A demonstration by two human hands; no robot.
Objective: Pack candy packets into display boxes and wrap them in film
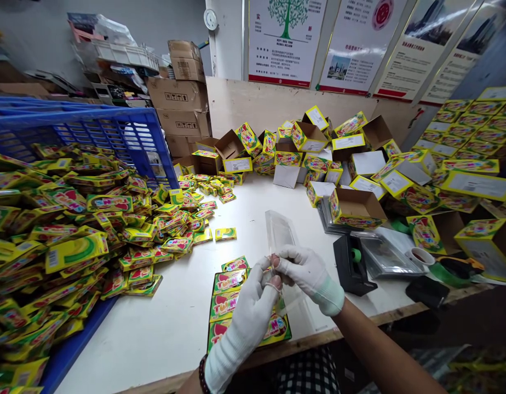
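Both hands wear white knit gloves with some bare fingertips showing. Fingers of my left hand (253, 298) and my right hand (308, 273) pinch a clear plastic sleeve (281, 227) between them, above the table's front edge. The sleeve stands up past the fingertips, and its lower part hangs behind the hands. Under my left hand lies a block of small TWINS packs (226, 301) in rows, green, yellow and red; the hands hide part of it. One loose pack (225, 233) lies flat on the white table farther back.
At left a blue crate (154, 148) spills a heap of packs (80, 219) onto the table (162, 334). Open display boxes (355, 205) pile up at the back and right. A black tape dispenser (351, 265) and stacked clear sleeves (390, 254) sit right of my right hand.
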